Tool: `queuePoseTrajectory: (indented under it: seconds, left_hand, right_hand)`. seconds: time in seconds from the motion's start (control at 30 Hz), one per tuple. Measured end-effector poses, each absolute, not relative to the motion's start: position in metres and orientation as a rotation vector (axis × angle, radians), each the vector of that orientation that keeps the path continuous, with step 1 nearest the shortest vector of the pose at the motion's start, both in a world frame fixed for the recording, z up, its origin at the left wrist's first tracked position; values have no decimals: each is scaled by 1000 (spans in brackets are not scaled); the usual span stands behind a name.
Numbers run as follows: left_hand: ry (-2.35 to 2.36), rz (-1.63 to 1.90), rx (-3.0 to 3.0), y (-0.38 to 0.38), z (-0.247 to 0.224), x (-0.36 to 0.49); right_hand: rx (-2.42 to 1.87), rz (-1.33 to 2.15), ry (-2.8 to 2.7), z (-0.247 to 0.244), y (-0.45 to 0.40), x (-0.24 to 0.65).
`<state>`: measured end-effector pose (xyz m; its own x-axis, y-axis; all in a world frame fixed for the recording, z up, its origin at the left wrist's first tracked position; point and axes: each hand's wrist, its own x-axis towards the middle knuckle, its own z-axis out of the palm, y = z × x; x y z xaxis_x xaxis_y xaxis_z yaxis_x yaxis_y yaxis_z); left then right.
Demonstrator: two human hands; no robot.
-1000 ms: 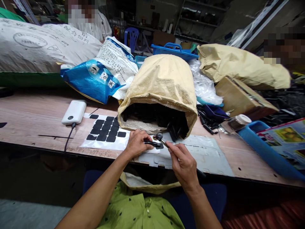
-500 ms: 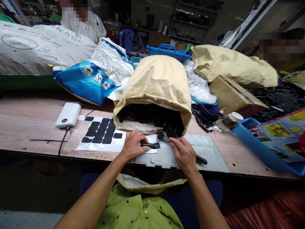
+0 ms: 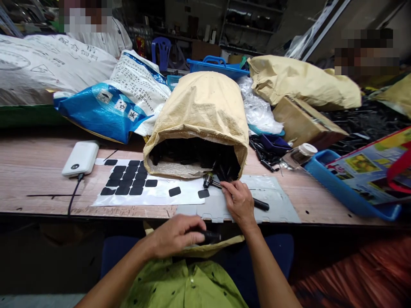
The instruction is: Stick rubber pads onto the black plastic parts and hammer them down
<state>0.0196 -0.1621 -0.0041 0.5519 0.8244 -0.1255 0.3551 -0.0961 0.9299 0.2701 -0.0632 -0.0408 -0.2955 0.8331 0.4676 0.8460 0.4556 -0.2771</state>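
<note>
- Slim dark piece (image 3: 212,237): showing at the fingertips of the left hand (image 3: 175,236), below the front edge of the worktop (image 3: 41,175) and above an open bag (image 3: 229,245); blur is leaving it unclear whether this grip is closing on it.
- Hammer (image 3: 261,205): lying in the right hand (image 3: 239,201), whose grip is wrapping narrowly around the shaft.
- White sheet (image 3: 157,199): lying left of the hammer, carrying black rounded patches (image 3: 124,182), and partly covering a grey board (image 3: 279,205).
- Beige sack (image 3: 199,102): resting behind, its mouth facing the person and exposing dark pieces (image 3: 229,164).
- White device (image 3: 81,157): sitting left of the sheet, trailing a cable (image 3: 73,194).
</note>
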Motion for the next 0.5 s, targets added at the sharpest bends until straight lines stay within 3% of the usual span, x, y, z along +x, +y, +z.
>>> queuePoseTrajectory:
  seconds: [0.17, 0.27, 0.5]
  left_hand:
    - [1368, 312, 1748, -196, -56, 36]
    - [1620, -14, 1746, -200, -85, 35]
    - [1490, -232, 1792, -194, -88, 34]
  right_hand:
    - [-1405, -29, -2154, -40, -65, 269]
    - [-1406, -28, -2153, -40, -65, 269]
    - [-1379, -32, -2137, -39, -66, 268]
